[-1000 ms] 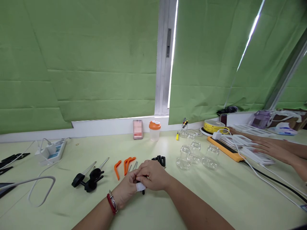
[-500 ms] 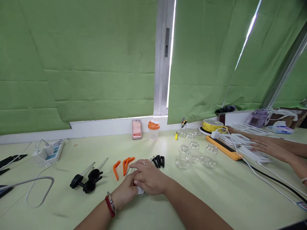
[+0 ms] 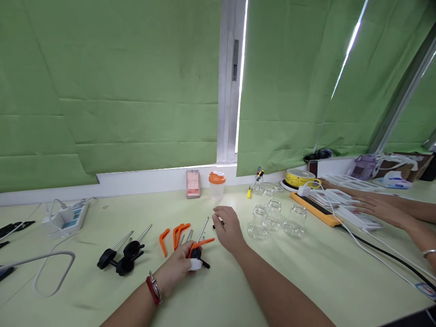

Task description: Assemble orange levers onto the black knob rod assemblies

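Smooth bench (image 3: 214,302) stretches between my forearms (image 3: 269,286). My left hand (image 3: 179,265) holds a rounded black fitting (image 3: 195,253), slim metal rod (image 3: 203,229) and orange lever (image 3: 205,242); whether my curled right hand (image 3: 230,230) grips anything, I can't tell.

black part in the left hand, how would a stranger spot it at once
Below the window frame, over the pale table, find the left hand with the red bracelet. Its fingers hold the black part, metal rod slanting beyond it. Unlike the black parts lying to its left, it has an orange strip beside it.

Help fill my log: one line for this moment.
left hand: holds black-and-orange part | right hand: near black tubes | nearby: glass jars
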### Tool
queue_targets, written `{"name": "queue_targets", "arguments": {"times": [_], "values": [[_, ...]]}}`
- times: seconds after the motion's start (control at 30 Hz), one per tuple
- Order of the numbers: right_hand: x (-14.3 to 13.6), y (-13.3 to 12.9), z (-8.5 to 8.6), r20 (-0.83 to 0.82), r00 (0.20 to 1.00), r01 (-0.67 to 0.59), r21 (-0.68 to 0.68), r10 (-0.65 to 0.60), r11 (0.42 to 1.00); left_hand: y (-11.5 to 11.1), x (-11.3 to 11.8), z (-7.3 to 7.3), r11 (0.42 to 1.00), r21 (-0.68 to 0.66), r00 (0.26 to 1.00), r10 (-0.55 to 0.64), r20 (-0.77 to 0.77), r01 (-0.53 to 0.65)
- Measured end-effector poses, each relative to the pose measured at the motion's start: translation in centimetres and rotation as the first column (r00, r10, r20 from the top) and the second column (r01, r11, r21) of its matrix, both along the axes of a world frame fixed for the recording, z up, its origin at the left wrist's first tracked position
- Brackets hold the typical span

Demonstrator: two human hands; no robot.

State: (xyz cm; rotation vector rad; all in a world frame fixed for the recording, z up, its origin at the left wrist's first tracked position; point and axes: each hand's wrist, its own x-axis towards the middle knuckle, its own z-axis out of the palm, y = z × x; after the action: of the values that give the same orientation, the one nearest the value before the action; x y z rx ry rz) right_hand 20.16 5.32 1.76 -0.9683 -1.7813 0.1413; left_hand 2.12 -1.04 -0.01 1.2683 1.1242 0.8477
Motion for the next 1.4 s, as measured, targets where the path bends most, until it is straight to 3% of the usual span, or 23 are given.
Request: {"name": "queue_targets", "arguments": {"times": [0.1,0.2,0.47,0.73,1.0,1.17,1.3,1.4], "values": [[1.0,2.1,-1.6,0.138,0.975,0.198,-0.202,-0.172,0.959,0.2,-0.3,-0.1,1.0,0.009,0.998,0.018,0.054,-0.019],[1.3,3.0,-2.9,0.345,0.915,0.322,-0.306,-0.211,0.896,0.4,-0.5,-0.3,0.999,0.005,0.995,0.035,0.089,-0.035],[0.7,2.8,-3.7,0.514,0.834,0.402,-0.32,-0.199,0.858,0.7,-0.6,-0.4,0.992,-0.048,0.956,0.122,0.266,-0.113],[0.6,3.1,-4.0,0.553,0.812,0.417,-0.327,-0.186,0.848,1.0,-1.0,0.2,0.981,-0.063,0.888,0.193,0.416,-0.184],[0.7,3.2,-4.4,0.523,0.835,0.368,-0.301,-0.171,0.88,0.9,-1.1,0.4,0.984,-0.06,0.879,0.179,0.441,-0.17],[0.8,2.9,-3.8,0.466,0.874,0.301,-0.299,-0.137,0.905,1.0,-1.3,0.3,0.98,-0.046,0.869,0.194,0.456,-0.195],[1.2,2.4,-2.9,0.348,0.936,0.078,-0.338,0.048,0.938,1.2,-1.5,0.4,0.971,-0.036,0.848,0.225,0.48,-0.237],[1.3,2.0,-2.4,0.244,0.945,-0.113,-0.379,0.217,0.918,1.3,-1.7,0.4,0.967,-0.033,0.826,0.234,0.513,-0.253]]}}
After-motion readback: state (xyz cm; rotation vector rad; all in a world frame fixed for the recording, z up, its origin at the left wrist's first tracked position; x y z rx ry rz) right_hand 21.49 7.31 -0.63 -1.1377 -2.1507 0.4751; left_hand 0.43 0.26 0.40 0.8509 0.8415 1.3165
